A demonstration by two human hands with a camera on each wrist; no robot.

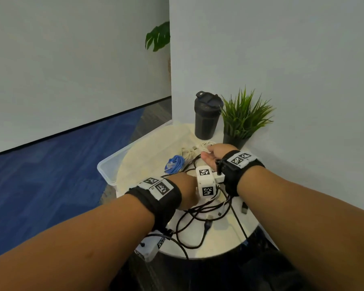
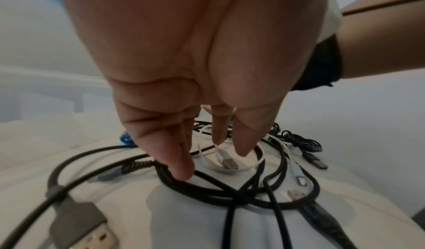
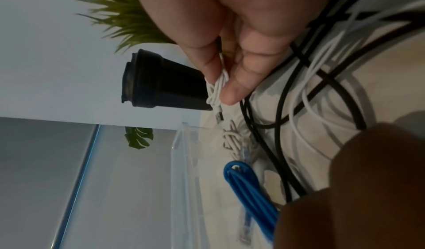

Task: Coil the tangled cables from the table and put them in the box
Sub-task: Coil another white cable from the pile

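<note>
Two hands work over a round white table beside a clear box. Tangled black cables lie on the table under the left hand, whose straight fingers touch them. The right hand pinches a bundled white cable.

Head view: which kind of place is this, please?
Probably an office or lounge corner, not a workshop: blue carpet tiles, plain white walls, and a small round table holding a potted plant and a black tumbler.
</note>
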